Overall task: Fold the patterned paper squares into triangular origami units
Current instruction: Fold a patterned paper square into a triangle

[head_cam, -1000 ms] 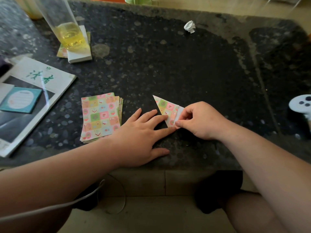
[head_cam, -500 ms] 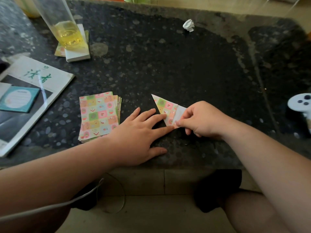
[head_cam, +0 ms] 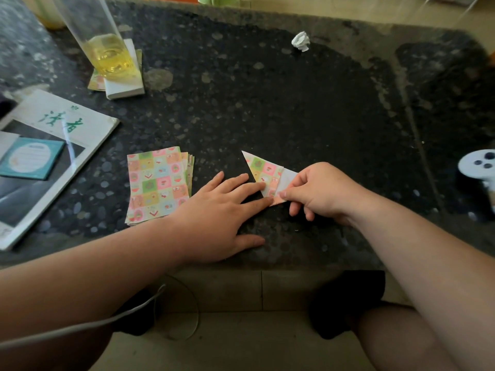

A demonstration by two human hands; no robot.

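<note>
Left hand [head_cam: 214, 212] lies flat, its straight fingers pressing the paper triangle [head_cam: 261, 170] on the stone table [head_cam: 294, 103]. My right hand [head_cam: 321, 194] pinches its white flap; next I think I must crease this flap exactly along the edge. Unfolded squares [head_cam: 156, 183] lie just beside. The tall glass [head_cam: 107, 49] holds some yellow liquid.

The right hand [head_cam: 318, 194] hides the right end of the folded paper [head_cam: 263, 170]. At upper left, the glass [head_cam: 107, 52] runs off the top edge. The left edge cuts the magazine [head_cam: 88, 129], and the right edge cuts a white device [head_cam: 478, 170].
</note>
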